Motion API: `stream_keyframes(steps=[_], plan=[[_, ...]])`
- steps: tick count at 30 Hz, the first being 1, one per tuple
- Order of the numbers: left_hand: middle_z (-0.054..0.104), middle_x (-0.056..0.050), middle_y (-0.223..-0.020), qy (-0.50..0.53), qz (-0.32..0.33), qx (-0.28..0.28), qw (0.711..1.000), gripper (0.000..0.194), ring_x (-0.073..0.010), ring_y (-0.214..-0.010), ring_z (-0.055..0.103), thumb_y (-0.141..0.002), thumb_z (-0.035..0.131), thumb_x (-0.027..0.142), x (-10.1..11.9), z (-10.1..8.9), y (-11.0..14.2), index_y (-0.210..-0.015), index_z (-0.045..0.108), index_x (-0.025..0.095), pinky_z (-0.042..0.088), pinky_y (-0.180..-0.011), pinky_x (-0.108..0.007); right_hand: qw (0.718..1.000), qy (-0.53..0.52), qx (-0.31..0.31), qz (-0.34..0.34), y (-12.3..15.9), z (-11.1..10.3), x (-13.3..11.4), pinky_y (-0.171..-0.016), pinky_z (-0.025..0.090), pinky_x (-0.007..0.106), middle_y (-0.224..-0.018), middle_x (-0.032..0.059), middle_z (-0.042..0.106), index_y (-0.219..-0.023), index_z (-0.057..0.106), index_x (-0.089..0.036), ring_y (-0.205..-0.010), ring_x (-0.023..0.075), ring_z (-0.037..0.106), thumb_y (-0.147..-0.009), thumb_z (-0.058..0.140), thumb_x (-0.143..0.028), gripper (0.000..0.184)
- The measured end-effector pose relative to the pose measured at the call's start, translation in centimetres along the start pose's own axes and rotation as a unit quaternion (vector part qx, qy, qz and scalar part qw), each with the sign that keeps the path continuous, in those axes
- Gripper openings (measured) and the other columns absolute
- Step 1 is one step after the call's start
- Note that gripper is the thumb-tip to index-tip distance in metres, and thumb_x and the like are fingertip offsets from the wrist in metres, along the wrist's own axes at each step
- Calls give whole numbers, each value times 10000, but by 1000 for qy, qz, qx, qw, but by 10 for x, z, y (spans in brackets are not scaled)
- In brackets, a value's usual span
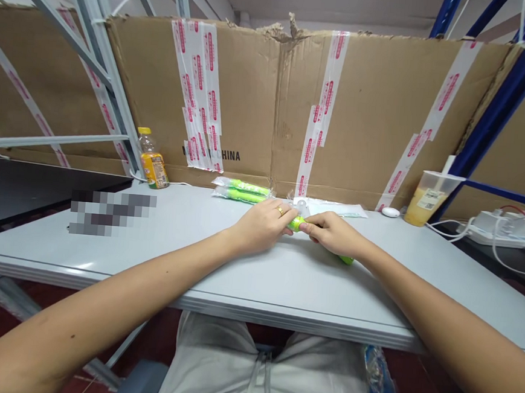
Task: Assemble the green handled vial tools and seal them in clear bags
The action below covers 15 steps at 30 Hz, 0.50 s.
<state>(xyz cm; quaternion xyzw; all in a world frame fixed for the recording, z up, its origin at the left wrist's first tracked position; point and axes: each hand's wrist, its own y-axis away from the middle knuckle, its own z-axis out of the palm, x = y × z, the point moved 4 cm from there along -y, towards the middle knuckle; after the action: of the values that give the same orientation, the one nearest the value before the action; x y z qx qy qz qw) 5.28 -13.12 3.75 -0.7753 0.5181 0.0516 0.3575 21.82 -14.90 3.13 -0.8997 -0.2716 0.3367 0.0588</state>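
A: How much room have I got from this seat?
B: I see grey tabletop (256, 278) running out to both sides of the hands, and a strip of it between them and the front edge (280, 324). At the back I'm limited by the cardboard wall (252, 99); the wrapped things lie just in front of it.

A: Give me the count.
B: Two green wrapped packets (241, 195), side by side, just behind the left hand (264, 226). I count one pale packet (338, 208) behind the right hand (336, 234), one bottle (155, 164) at back left, one cup (428, 200) with a straw at back right, and one small white oval object (390, 212) beside that cup. A blurred patch at left I can't identify.

A: And the piece I'm working on?
B: One green tube (295, 224), between the hands and slanting under the right palm; its green end shows on the near side. My left fingers are curled over the far part, and my right thumb and forefinger pinch it right beside them. Both hands are gripping it. The stretch under the right palm is hidden from me.
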Motion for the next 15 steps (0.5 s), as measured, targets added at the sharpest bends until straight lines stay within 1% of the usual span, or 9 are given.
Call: stream_keyframes(steps=[2, 4, 5, 8, 9, 10, 11, 12, 15], plan=[[644, -105, -952, 4, 3, 2, 1000, 205, -245, -900, 588, -971, 457, 273, -1, 0, 0, -1087, 561, 141, 434, -775, -365, 999, -40, -30, 19, -3, 1, 1, -535, 312, 268, -550, -33, 458, -613, 503, -188, -504, 101, 385, -930, 459, -588, 512], [653, -112, -993, 23, -7, 12, 1000, 230, -249, -947, 599, -956, 483, 277, -4, -1, 0, -1117, 563, 133, 447, -811, -367, 997, -64, -38, 37, -7, -8, 7, -529, 366, 271, -563, -6, 535, -645, 570, -179, -499, 116, 459, -907, 479, -627, 527], [661, -114, -1013, 36, -17, 18, 999, 258, -249, -961, 608, -948, 501, 290, -6, -2, 0, -1143, 560, 132, 454, -819, -367, 997, -70, -7, 44, -9, -18, 14, -553, 410, 278, -603, 23, 592, -681, 618, -168, -539, 137, 522, -902, 477, -639, 540], [695, -102, -985, 74, -61, 25, 995, 349, -238, -882, 648, -930, 541, 378, -20, -4, 1, -1186, 565, 141, 471, -748, -354, 979, -74, 180, 69, -8, -62, 51, -712, 515, 330, -899, 123, 727, -921, 714, -133, -772, 209, 662, -940, 443, -562, 507], [705, -97, -965, 83, -79, 25, 993, 369, -233, -845, 658, -925, 545, 408, -25, -4, 3, -1182, 574, 144, 470, -719, -347, 967, -17, 240, 86, -5, -76, 67, -770, 520, 349, -946, 132, 735, -944, 721, -133, -835, 227, 673, -947, 455, -495, 449], [713, -98, -965, 90, -99, 29, 991, 382, -232, -833, 666, -921, 548, 429, -31, -4, 5, -1171, 585, 144, 470, -709, -344, 956, 64, 267, 104, -2, -86, 83, -852, 508, 370, -1020, 128, 739, -993, 730, -145, -939, 248, 671, -934, 494, -417, 364], [720, -101, -984, 98, -118, 34, 988, 387, -233, -845, 673, -916, 551, 442, -37, -5, 7, -1159, 595, 144, 472, -715, -342, 946, 131, 265, 130, 0, -92, 101, -924, 486, 391, -1103, 130, 730, -1058, 727, -151, -1029, 268, 659, -912, 522, -341, 315], [724, -103, -1014, 108, -139, 40, 984, 383, -234, -869, 678, -912, 556, 444, -43, -4, 9, -1148, 602, 146, 474, -732, -340, 945, 179, 231, 143, 0, -92, 116, -988, 458, 395, -1207, 141, 699, -1160, 699, -141, -1117, 276, 635, -894, 531, -266, 339], [730, -83, -1024, 143, -201, 45, 968, 353, -227, -878, 674, -892, 583, 439, -57, -2, 15, -1106, 625, 161, 471, -748, -336, 945, 262, 130, 148, -4, -77, 149, -1146, 320, 390, -1481, 176, 502, -1406, 525, -86, -1369, 291, 458, -854, 586, -206, 568]])
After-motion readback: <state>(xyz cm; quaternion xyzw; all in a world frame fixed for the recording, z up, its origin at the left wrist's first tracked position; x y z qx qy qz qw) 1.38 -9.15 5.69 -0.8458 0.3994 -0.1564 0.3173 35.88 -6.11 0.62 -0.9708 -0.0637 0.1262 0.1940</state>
